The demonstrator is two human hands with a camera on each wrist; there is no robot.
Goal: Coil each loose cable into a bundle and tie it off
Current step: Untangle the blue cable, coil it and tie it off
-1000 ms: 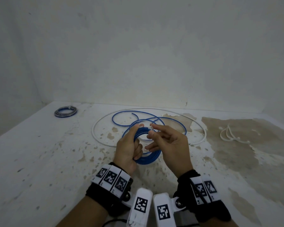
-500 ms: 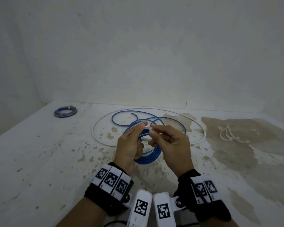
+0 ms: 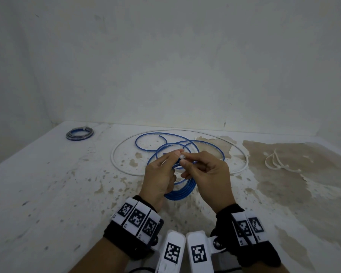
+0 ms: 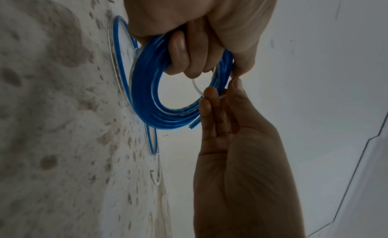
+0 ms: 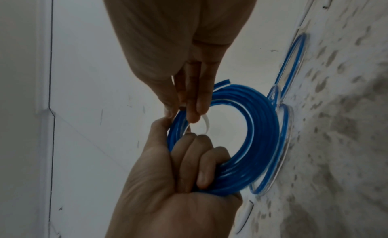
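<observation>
step: tying off | left hand (image 3: 160, 180) grips blue coil (image 4: 147, 99) above tabletop (image 3: 47, 194) | right hand (image 3: 207, 174) pinches white tie (image 5: 204, 123) | keep your turns stacked, feed the tip through, cinch snug

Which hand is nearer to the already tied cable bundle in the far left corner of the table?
Left. The left hand grips the blue coil on the side toward the tied bundle; the right hand, pinching the white tie, lies farther right.

Black wrist straps (image 3: 133, 236) carry white blocks (image 3: 138, 217) printed with black square codes, perhaps plastic.
</observation>
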